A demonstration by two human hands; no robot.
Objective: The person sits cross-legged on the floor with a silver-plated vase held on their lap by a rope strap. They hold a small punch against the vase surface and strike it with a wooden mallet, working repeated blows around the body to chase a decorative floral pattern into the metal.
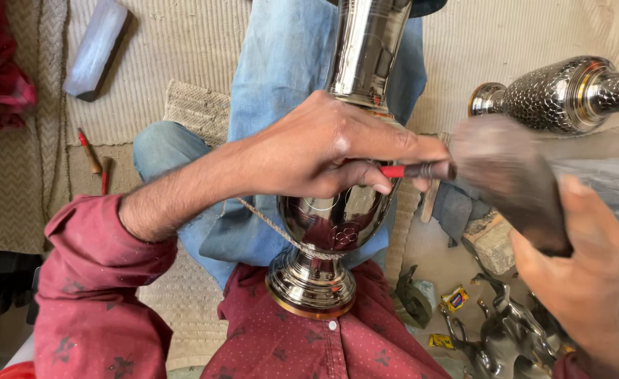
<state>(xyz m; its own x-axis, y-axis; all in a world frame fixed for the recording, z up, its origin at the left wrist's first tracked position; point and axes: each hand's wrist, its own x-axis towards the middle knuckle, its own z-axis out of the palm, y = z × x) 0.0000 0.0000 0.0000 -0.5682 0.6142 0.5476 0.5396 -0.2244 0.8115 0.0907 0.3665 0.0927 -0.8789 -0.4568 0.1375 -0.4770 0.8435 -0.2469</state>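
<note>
Left hand (323,147) hides vase (337,217) mid; right hand's (590,260) mallet (506,175) blurred

Single head-worn view, looking steeply down, close over lap and floor mat (183,42)

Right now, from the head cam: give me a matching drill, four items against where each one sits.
Items:
1. left hand
2. right hand
3. shiny vase
4. second vase

Places:
A. lying on its side, upper right
B. gripping a wooden mallet
C. resting along the lap, foot against the red shirt
D. pinching a red-tipped chisel against the metal

Pairs: 1-D, 2-B, 3-C, 4-A
</note>
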